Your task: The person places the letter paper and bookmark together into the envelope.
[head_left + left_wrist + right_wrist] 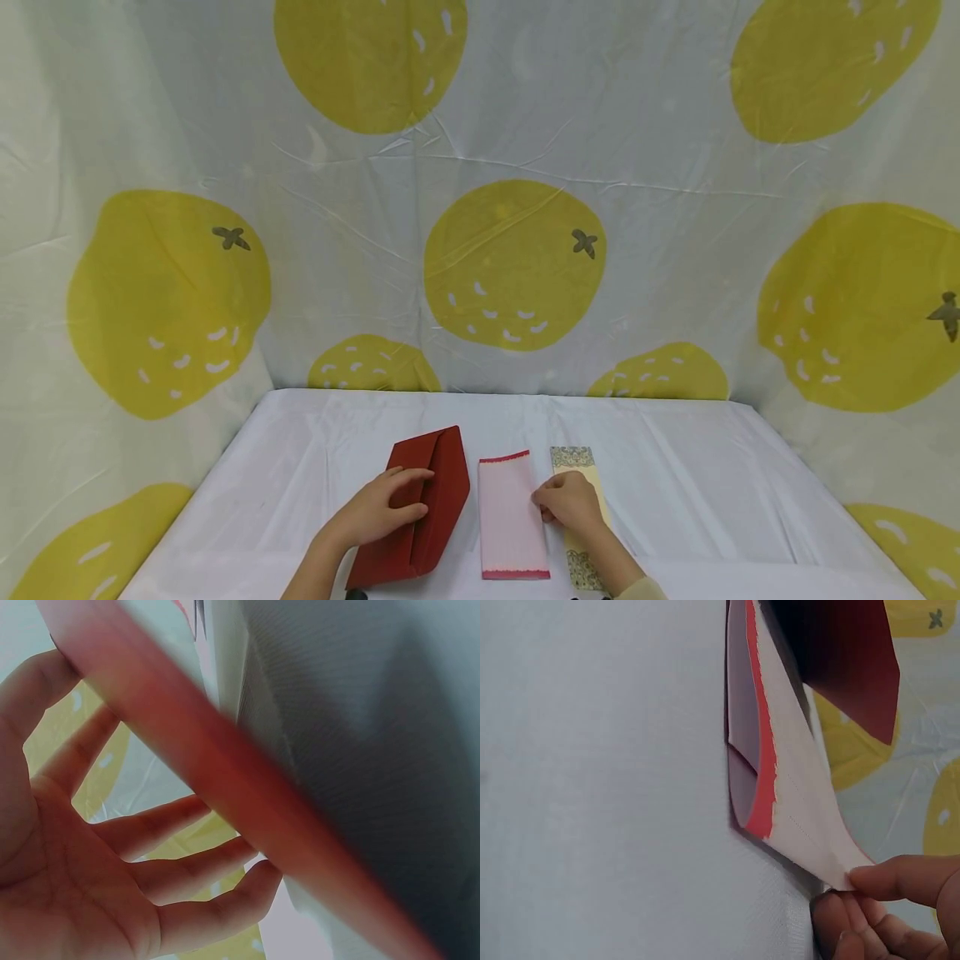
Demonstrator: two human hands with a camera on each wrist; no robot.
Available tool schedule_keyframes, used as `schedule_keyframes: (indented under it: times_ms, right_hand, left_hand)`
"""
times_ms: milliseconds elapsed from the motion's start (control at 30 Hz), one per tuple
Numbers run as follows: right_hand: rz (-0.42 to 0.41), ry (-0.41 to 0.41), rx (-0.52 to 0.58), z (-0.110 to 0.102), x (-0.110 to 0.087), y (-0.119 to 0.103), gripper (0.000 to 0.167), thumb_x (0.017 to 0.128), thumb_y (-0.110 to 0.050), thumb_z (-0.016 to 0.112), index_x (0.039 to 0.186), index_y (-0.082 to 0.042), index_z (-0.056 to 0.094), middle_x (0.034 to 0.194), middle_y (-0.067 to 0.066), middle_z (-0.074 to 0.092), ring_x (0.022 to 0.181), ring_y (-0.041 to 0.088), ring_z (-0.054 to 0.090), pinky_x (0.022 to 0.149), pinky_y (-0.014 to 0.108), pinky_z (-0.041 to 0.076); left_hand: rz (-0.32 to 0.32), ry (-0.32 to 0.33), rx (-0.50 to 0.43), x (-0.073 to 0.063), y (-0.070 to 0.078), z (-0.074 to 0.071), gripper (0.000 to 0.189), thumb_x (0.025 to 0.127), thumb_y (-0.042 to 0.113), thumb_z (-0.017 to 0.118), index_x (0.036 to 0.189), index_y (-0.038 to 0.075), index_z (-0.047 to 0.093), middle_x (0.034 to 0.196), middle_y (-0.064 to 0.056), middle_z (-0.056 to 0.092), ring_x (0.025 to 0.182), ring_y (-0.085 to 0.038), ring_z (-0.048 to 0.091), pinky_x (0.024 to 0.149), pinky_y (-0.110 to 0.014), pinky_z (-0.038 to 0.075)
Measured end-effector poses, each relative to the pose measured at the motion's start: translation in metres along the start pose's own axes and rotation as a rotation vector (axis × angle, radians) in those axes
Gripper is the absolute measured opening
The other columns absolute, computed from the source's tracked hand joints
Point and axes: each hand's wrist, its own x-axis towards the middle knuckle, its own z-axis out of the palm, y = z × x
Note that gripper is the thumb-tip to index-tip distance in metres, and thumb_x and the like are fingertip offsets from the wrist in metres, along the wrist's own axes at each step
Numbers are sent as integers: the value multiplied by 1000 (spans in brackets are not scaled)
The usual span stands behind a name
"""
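A red paper envelope (447,500) with its pointed flap to the right lies at a slant, left of the middle of the table. My left hand (382,510) rests on it with fingers spread; in the left wrist view, fingertips touch the red envelope (225,769), which is blurred there. To its right is a folded pink sheet of paper (510,517) with red edges. My right hand (572,502) pinches its right edge between thumb and fingers. In the right wrist view the pink paper (802,799) is lifted at that edge, its folded layers showing.
A cream paper strip (588,479) with patterned ends lies beneath and beside my right hand and forearm. A white cloth covers the table (690,500). Behind hangs a white curtain (660,250) with big yellow fruit prints.
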Motion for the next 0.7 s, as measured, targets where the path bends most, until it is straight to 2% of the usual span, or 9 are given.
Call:
schedule_keyframes:
  times_ms: [200, 400, 700]
  right_hand:
    - [40, -17, 131, -2, -2, 2, 12, 79, -9, 71, 78, 3, 69, 61, 4, 62, 53, 12, 59, 51, 26, 49]
    - [18, -28, 243, -6, -5, 0, 11, 80, -6, 71, 80, 5, 67, 61, 5, 61, 53, 12, 58, 50, 26, 51]
    - [-5, 3, 304, -14, -12, -11, 12, 81, -3, 71, 85, 8, 68, 65, 8, 62, 54, 16, 60, 53, 30, 54]
  left_hand:
    - [-1, 0, -3, 0, 0, 0, 47, 92, 38, 67, 134, 21, 57, 139, -15, 48, 129, -42, 42, 97, -63, 37]
    - [4, 3, 4, 0, 0, 0, 47, 92, 37, 67, 134, 20, 57, 139, -14, 48, 129, -42, 43, 97, -63, 37]
    - [8, 2, 2, 0, -1, 0, 47, 92, 37, 67, 134, 19, 57, 139, -15, 48, 127, -41, 44, 97, -63, 37]
